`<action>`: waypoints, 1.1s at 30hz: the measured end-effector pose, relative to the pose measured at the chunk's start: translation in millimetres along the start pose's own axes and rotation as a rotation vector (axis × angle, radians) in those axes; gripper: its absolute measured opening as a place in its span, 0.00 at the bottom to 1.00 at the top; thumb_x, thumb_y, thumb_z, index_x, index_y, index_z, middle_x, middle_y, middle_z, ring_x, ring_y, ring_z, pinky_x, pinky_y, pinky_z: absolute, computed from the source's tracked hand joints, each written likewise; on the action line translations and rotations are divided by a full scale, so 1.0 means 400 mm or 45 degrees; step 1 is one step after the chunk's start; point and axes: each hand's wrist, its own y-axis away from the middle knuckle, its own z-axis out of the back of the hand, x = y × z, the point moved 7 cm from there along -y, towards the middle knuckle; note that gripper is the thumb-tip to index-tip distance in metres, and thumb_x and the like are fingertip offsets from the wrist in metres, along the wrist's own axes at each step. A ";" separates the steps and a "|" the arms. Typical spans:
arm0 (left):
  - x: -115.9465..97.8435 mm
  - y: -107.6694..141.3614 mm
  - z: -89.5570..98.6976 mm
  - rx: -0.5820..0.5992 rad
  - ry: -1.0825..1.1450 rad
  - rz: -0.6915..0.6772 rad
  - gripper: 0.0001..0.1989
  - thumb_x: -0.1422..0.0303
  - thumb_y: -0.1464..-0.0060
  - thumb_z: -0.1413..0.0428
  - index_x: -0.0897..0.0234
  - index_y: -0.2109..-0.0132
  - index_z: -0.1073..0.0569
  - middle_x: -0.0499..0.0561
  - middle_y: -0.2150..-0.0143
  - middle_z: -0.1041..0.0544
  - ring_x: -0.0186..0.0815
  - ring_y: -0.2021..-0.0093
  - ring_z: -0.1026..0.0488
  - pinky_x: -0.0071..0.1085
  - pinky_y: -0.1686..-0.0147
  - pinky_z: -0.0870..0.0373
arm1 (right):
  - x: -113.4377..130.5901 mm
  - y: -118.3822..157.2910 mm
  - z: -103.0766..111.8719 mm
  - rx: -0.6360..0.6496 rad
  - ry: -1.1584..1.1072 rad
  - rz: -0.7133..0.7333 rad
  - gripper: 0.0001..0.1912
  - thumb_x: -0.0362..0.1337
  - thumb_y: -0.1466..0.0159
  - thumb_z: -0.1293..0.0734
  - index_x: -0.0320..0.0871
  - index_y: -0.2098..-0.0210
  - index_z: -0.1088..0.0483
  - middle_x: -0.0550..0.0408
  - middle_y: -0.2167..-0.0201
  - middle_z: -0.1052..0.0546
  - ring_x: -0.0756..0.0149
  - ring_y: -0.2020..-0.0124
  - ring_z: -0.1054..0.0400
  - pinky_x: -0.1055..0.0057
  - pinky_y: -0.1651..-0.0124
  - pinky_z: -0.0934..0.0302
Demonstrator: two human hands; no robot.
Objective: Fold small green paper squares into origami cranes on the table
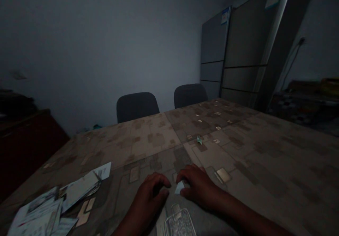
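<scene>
A small pale folded piece of paper (179, 187) is pinched between the thumb and fingers of my right hand (195, 183), low over the near part of the patterned table (148, 144). Just left of the paper is my left hand (151, 197), its thumb and fingers curved and apart, with a gap between them and nothing held. Farther back on the table stands a tiny green folded paper figure (199, 140).
Loose papers (39, 215) and cards (81, 190) lie in a pile at the near left. Two dark chairs (137, 106) (190, 95) stand behind the far edge. Tall cabinets (245, 42) rise at the back right, and a dark red cabinet (29, 151) is at the left.
</scene>
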 end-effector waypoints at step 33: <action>0.034 0.056 -0.046 -0.316 0.800 0.420 0.13 0.63 0.60 0.34 0.65 0.75 0.28 0.43 0.80 0.31 0.29 0.78 0.36 0.24 0.77 0.43 | 0.028 0.031 -0.069 -0.001 -1.215 -0.198 0.14 0.44 0.46 0.31 0.42 0.75 0.38 0.63 0.82 0.35 0.72 0.80 0.41 0.74 0.74 0.49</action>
